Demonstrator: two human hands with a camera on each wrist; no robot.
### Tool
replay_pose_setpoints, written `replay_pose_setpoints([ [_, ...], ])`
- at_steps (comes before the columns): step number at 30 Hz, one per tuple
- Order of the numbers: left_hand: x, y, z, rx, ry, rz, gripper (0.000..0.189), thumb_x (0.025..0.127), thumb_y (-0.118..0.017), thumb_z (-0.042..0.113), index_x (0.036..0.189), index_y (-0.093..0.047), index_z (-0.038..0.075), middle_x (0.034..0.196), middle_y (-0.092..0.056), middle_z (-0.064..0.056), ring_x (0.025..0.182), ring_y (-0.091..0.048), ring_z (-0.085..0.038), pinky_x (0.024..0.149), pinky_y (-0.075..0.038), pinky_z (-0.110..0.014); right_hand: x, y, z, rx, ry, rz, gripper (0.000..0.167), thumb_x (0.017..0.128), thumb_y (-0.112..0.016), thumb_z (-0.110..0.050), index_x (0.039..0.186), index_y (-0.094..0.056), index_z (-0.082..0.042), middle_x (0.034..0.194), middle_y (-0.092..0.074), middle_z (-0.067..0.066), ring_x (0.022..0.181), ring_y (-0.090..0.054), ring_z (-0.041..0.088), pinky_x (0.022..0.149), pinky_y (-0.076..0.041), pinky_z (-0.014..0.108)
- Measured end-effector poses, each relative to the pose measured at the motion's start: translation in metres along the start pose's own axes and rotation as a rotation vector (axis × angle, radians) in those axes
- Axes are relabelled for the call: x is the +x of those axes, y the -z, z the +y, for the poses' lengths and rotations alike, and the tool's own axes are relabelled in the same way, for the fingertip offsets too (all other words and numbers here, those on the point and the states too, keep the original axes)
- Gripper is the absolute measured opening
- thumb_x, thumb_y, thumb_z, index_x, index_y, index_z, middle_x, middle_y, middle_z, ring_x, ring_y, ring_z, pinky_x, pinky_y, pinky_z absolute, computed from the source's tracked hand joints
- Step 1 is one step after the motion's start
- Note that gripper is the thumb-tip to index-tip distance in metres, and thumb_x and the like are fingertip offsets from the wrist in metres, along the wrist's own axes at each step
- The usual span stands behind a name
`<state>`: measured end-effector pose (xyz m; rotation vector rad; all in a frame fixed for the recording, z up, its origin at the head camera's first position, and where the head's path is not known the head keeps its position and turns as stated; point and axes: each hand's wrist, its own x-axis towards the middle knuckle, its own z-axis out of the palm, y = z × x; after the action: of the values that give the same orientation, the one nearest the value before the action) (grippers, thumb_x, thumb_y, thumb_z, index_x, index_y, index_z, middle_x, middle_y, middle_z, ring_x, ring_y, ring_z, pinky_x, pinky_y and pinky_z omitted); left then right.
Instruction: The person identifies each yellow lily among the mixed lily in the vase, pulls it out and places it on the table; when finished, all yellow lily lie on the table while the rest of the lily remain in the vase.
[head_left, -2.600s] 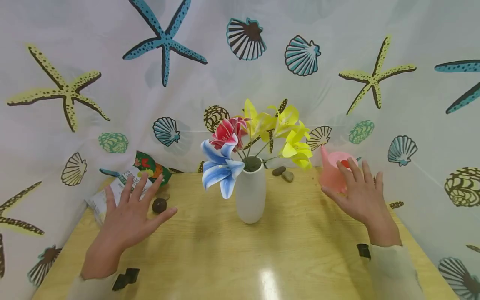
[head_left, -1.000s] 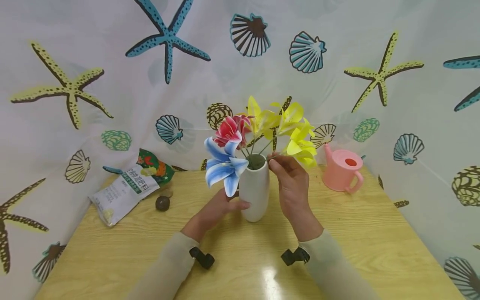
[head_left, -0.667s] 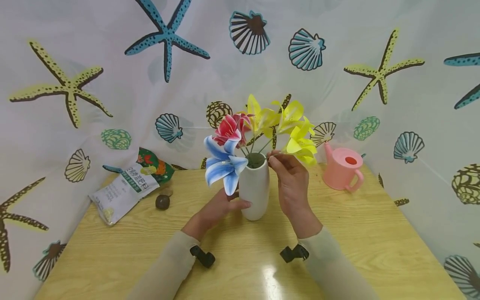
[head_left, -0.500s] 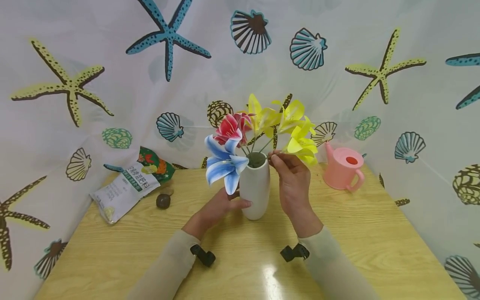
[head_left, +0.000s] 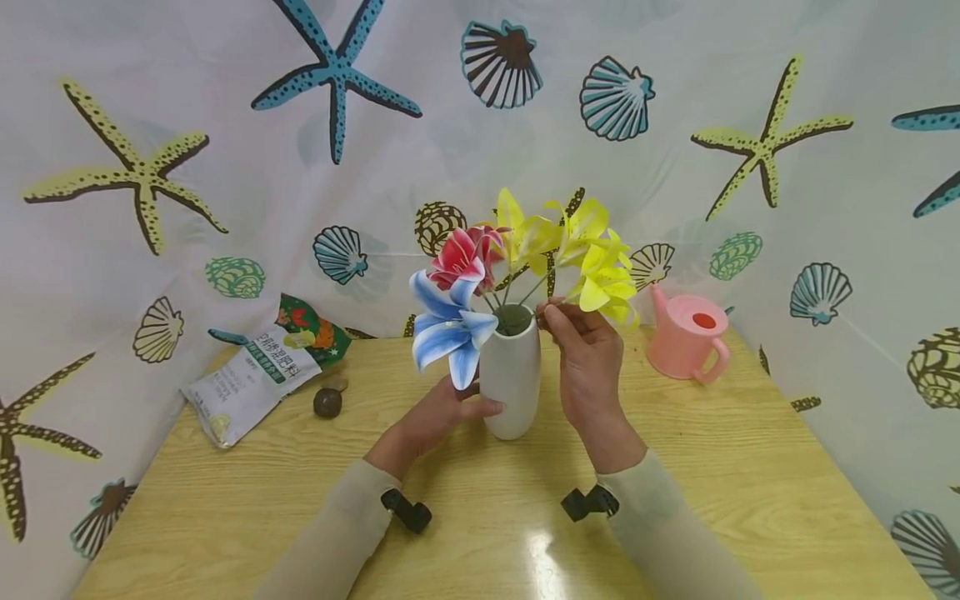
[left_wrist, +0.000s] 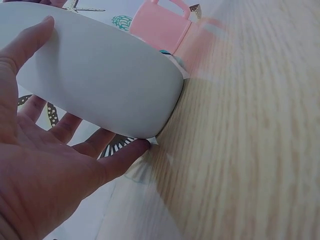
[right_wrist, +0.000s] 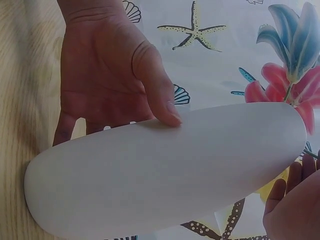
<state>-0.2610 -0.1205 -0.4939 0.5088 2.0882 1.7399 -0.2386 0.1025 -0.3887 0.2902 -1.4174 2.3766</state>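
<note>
A white vase [head_left: 510, 383] stands upright on the table, holding artificial lilies: a blue-and-white lily [head_left: 453, 325], a red lily [head_left: 461, 257] and several yellow ones. My left hand [head_left: 431, 417] holds the vase low on its left side, thumb across the front and fingers behind it; the left wrist view shows the little finger [left_wrist: 125, 157] near its base. At the right of the vase's mouth, my right hand [head_left: 592, 367] pinches the stem of the lowest yellow lily [head_left: 606, 283] between thumb and forefinger. The right wrist view shows that hand's curled fingers [right_wrist: 295, 177] beside the rim.
To the right stands a pink watering can [head_left: 686, 337]. A white-and-green printed bag [head_left: 255, 375] lies at the left, with a dark round stone [head_left: 327, 403] beside it. Behind the wooden table [head_left: 480, 533] hangs a cloth [head_left: 420, 167] printed with starfish and shells.
Both hands came in from the sides, where they were spread; the left took hold of the vase and the right the stem. Lately the lowest yellow lily has shifted slightly right.
</note>
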Motion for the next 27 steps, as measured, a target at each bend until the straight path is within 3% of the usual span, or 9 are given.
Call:
replay_pose_setpoints([
  [10,-0.0004,0.0001,0.0007,0.003,0.009,0.003,0.088,0.099,-0.082,0.042,0.172,-0.034,0.04,0.181,-0.04,0.005,0.172,-0.032,-0.037,0.139,-0.023,-0.07,0.0005,-0.0017,-0.0044,-0.025,0.01,0.028,0.029,0.105,-0.07,0.005,0.1,-0.083,-0.02,0.096,-0.085,-0.008,0.091,-0.079,0.007,0.079,-0.056,0.022],
  [14,-0.0008,0.0006,-0.0005,-0.001,0.012,0.004,0.087,0.099,-0.082,0.042,0.171,-0.034,0.042,0.18,-0.04,0.008,0.172,-0.032,-0.035,0.14,-0.022,-0.069,0.0015,-0.0025,-0.0059,-0.01,0.036,0.017,0.029,0.105,-0.07,0.006,0.099,-0.082,-0.02,0.096,-0.085,-0.007,0.09,-0.079,0.008,0.08,-0.059,0.021],
  [21,-0.0016,0.0008,-0.0019,0.008,0.017,0.004,0.086,0.099,-0.082,0.043,0.171,-0.035,0.041,0.18,-0.04,0.008,0.172,-0.032,-0.035,0.14,-0.021,-0.07,0.0017,-0.0029,-0.009,0.043,0.071,-0.027,0.031,0.106,-0.065,0.01,0.101,-0.081,-0.016,0.099,-0.086,-0.002,0.094,-0.083,0.012,0.094,-0.068,0.029],
  [27,-0.0017,0.0011,-0.0012,0.004,0.016,0.002,0.085,0.1,-0.081,0.042,0.171,-0.035,0.041,0.179,-0.041,0.008,0.172,-0.033,-0.035,0.14,-0.021,-0.07,0.0033,-0.0021,-0.0091,0.067,0.066,-0.033,0.027,0.106,-0.065,0.009,0.102,-0.08,-0.013,0.099,-0.086,0.001,0.095,-0.083,0.014,0.094,-0.069,0.031],
])
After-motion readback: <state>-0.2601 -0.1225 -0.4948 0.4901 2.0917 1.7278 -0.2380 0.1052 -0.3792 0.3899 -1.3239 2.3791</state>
